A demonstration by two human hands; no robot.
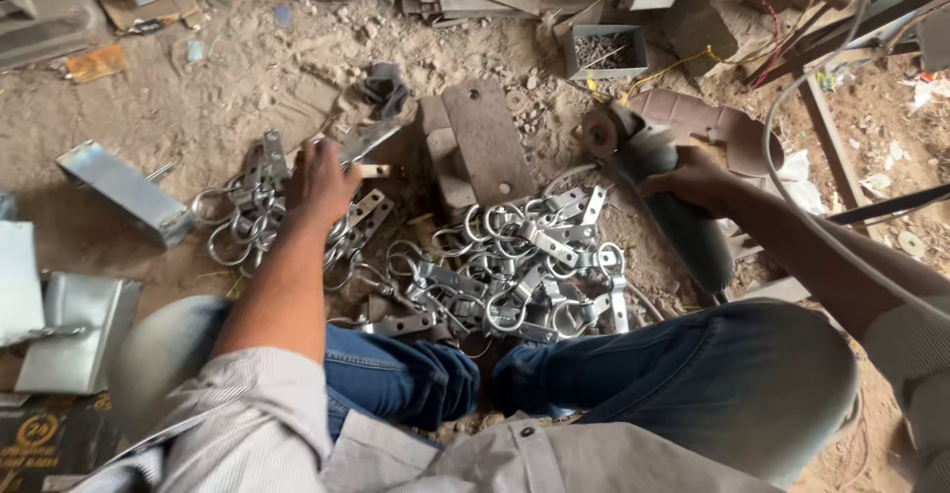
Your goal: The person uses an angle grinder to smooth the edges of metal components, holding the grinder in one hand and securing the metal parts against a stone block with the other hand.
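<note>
My left hand (322,181) reaches forward and closes on a flat metal bracket piece (364,142) at the edge of a pile of ring-and-strap clamps (252,216). My right hand (693,178) grips the dark body of an angle grinder (663,191), whose disc (600,133) points toward the back. A second, larger heap of the same metal clamps (524,270) lies between my hands, just ahead of my knees in blue jeans.
A thick rusty steel plate (485,142) lies on the sandy ground ahead. A small box of screws (606,50) sits at the back. Galvanised channel pieces (124,191) lie at the left. Cables (821,87) and scrap sheets crowd the right and the back.
</note>
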